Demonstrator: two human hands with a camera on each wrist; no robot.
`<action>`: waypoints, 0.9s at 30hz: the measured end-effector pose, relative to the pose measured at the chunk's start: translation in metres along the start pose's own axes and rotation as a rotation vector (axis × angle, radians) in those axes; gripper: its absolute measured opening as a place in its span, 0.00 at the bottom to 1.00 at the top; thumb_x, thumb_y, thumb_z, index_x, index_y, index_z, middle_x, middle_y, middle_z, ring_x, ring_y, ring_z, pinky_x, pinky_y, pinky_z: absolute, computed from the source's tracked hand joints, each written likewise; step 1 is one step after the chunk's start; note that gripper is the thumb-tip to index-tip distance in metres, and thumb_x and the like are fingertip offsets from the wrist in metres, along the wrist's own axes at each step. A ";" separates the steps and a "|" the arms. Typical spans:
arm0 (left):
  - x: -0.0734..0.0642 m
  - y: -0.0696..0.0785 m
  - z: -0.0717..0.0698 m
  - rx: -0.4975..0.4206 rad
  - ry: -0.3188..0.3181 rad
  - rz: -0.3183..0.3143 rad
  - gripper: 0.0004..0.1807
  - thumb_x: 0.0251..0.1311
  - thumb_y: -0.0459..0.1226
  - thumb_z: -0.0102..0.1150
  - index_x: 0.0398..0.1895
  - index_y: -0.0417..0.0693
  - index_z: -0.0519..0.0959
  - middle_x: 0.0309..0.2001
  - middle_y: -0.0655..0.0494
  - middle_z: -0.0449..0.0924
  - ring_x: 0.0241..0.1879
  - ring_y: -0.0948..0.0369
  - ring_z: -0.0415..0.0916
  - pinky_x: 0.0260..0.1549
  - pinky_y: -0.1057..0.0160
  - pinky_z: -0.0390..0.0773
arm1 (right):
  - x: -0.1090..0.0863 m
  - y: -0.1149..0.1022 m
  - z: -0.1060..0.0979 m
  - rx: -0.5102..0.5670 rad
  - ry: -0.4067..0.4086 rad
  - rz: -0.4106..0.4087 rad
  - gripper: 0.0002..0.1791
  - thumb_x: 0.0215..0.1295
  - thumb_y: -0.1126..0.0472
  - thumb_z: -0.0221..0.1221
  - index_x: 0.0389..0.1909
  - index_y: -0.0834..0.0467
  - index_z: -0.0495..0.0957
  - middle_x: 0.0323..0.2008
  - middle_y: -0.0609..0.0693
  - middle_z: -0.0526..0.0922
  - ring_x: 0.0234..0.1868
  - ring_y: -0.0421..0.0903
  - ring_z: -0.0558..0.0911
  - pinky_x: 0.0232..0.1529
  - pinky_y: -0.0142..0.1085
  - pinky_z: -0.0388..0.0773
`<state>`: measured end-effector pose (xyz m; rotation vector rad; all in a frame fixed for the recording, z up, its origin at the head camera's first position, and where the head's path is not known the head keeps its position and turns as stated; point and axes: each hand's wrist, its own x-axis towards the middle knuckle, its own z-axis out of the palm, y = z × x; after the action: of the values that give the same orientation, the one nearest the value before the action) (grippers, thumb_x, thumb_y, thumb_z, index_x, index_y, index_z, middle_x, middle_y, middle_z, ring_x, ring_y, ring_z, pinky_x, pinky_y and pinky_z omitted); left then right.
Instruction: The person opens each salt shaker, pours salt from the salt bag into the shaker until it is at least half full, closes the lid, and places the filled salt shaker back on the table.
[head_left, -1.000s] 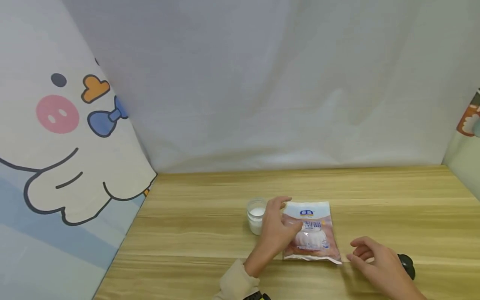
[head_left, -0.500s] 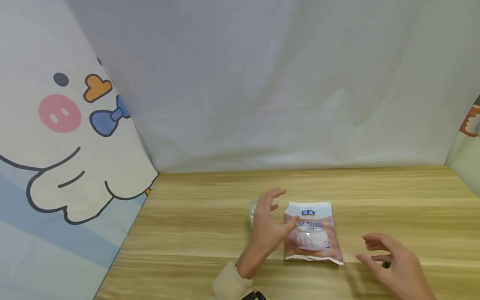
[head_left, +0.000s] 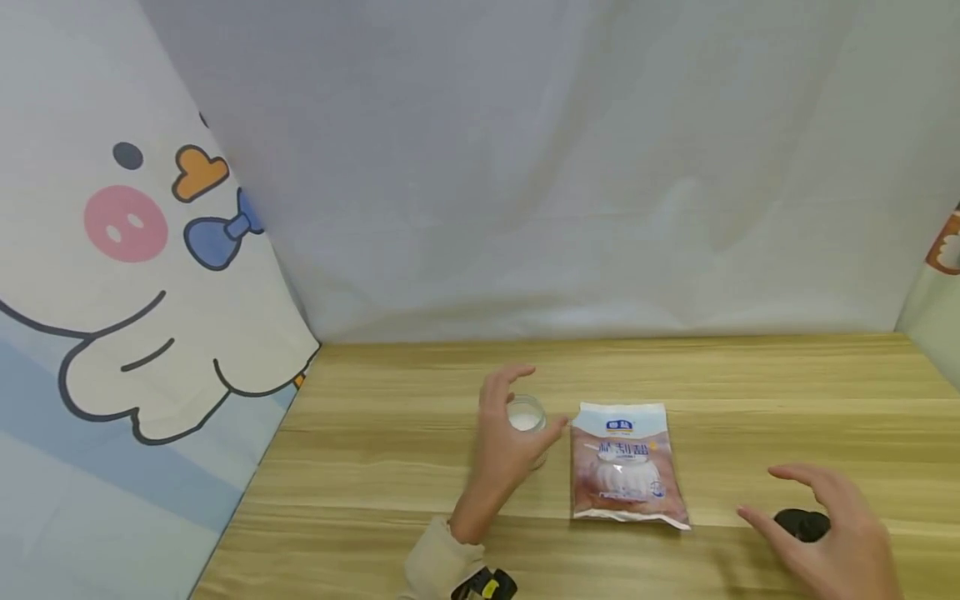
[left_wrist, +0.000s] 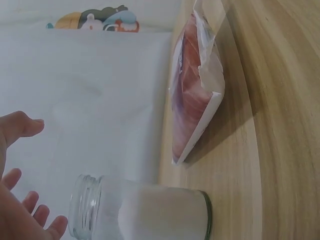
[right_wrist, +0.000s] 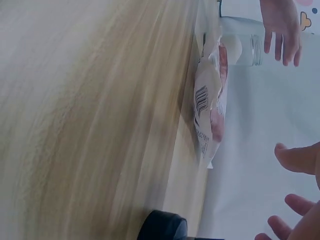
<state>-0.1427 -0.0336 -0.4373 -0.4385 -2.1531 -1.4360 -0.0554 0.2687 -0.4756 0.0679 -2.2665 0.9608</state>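
Observation:
A clear glass jar (head_left: 527, 417) with no lid on its mouth stands upright on the table, part filled with white grains (left_wrist: 160, 212). My left hand (head_left: 501, 450) hovers by the jar's rim, thumb and fingers spread apart; the left wrist view shows a gap between hand and glass. To the jar's right, a pink and white salt bag (head_left: 626, 471) lies flat, apart from both hands. At the right my right hand (head_left: 843, 529) hovers over a black, round-edged object (right_wrist: 162, 225), thumb and fingers apart with nothing gripped. The hand partly hides that object, and its kind is unclear.
The wood-grain table (head_left: 375, 433) ends at a pale cloth backdrop (head_left: 585, 208). On the left hangs a cartoon-printed sheet (head_left: 225, 333). A dark wristband (head_left: 483, 585) with a yellow part sits on the left wrist.
My left hand has moved left from the salt bag to the jar. My right hand has shifted right, over the black object, its thumb and fingers spreading wider. The bag lies still.

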 end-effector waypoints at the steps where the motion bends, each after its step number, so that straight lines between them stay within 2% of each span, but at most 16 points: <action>1: 0.000 -0.001 -0.001 -0.003 0.008 -0.013 0.34 0.38 0.34 0.75 0.54 0.49 0.73 0.54 0.53 0.70 0.55 0.55 0.66 0.51 0.47 0.72 | 0.000 0.003 -0.001 -0.021 -0.010 0.019 0.32 0.26 0.62 0.79 0.41 0.61 0.80 0.40 0.34 0.75 0.44 0.21 0.64 0.39 0.15 0.59; 3: -0.001 -0.003 -0.004 -0.004 0.017 -0.042 0.34 0.38 0.35 0.75 0.54 0.49 0.73 0.55 0.54 0.70 0.56 0.56 0.65 0.51 0.46 0.71 | -0.001 0.007 -0.002 -0.059 -0.061 0.079 0.35 0.29 0.58 0.79 0.45 0.63 0.78 0.43 0.48 0.76 0.47 0.33 0.68 0.41 0.25 0.64; 5: -0.001 -0.006 -0.006 0.003 0.021 -0.070 0.34 0.38 0.35 0.75 0.54 0.50 0.73 0.55 0.54 0.69 0.56 0.56 0.64 0.52 0.44 0.70 | -0.002 0.013 -0.005 -0.085 -0.127 0.139 0.39 0.33 0.55 0.78 0.49 0.65 0.75 0.46 0.62 0.73 0.49 0.48 0.69 0.44 0.39 0.67; 7: -0.003 -0.009 -0.007 0.007 0.018 -0.103 0.35 0.38 0.36 0.76 0.55 0.50 0.72 0.56 0.54 0.69 0.57 0.57 0.64 0.52 0.44 0.70 | -0.004 0.019 -0.007 -0.106 -0.185 0.176 0.43 0.36 0.53 0.77 0.53 0.68 0.71 0.49 0.68 0.70 0.48 0.62 0.67 0.43 0.52 0.66; 8: -0.003 -0.011 -0.008 0.005 0.013 -0.118 0.36 0.38 0.37 0.76 0.55 0.50 0.72 0.56 0.54 0.69 0.57 0.57 0.64 0.53 0.44 0.69 | -0.005 0.022 -0.008 -0.114 -0.212 0.195 0.44 0.38 0.52 0.77 0.55 0.69 0.69 0.50 0.70 0.68 0.49 0.65 0.65 0.43 0.57 0.64; 14: -0.007 -0.022 -0.013 -0.052 -0.031 -0.224 0.37 0.42 0.40 0.76 0.58 0.52 0.70 0.57 0.54 0.67 0.57 0.55 0.62 0.55 0.46 0.70 | -0.008 0.043 -0.011 -0.208 -0.372 0.255 0.51 0.41 0.45 0.74 0.57 0.73 0.62 0.49 0.75 0.65 0.47 0.67 0.64 0.38 0.61 0.66; 19: -0.009 -0.024 -0.016 -0.113 -0.057 -0.284 0.39 0.42 0.35 0.75 0.60 0.49 0.68 0.59 0.50 0.67 0.58 0.50 0.62 0.54 0.46 0.71 | -0.008 0.058 -0.014 -0.245 -0.536 0.290 0.53 0.44 0.41 0.71 0.59 0.73 0.58 0.48 0.78 0.65 0.46 0.68 0.65 0.33 0.60 0.72; 21: -0.010 -0.022 -0.017 -0.131 -0.064 -0.306 0.39 0.41 0.32 0.75 0.60 0.46 0.67 0.59 0.48 0.67 0.59 0.48 0.62 0.54 0.45 0.71 | -0.008 0.063 -0.014 -0.247 -0.585 0.285 0.53 0.45 0.41 0.71 0.59 0.74 0.58 0.47 0.79 0.65 0.45 0.68 0.67 0.33 0.60 0.73; 24: -0.011 -0.013 -0.020 -0.153 -0.079 -0.321 0.38 0.42 0.30 0.73 0.60 0.42 0.67 0.58 0.44 0.67 0.58 0.45 0.62 0.50 0.46 0.74 | -0.008 0.070 -0.014 -0.255 -0.615 0.268 0.52 0.45 0.41 0.71 0.57 0.74 0.59 0.46 0.79 0.67 0.43 0.69 0.69 0.32 0.60 0.74; 27: -0.012 -0.002 -0.023 -0.178 -0.086 -0.348 0.36 0.43 0.29 0.72 0.58 0.39 0.67 0.57 0.42 0.68 0.57 0.43 0.64 0.49 0.47 0.74 | -0.007 0.074 -0.013 -0.260 -0.658 0.285 0.52 0.45 0.40 0.70 0.57 0.75 0.58 0.46 0.79 0.67 0.43 0.69 0.70 0.35 0.61 0.75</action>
<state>-0.1288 -0.0555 -0.4387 -0.1954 -2.2602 -1.8382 -0.0638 0.3291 -0.5194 -0.0664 -3.0583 0.8556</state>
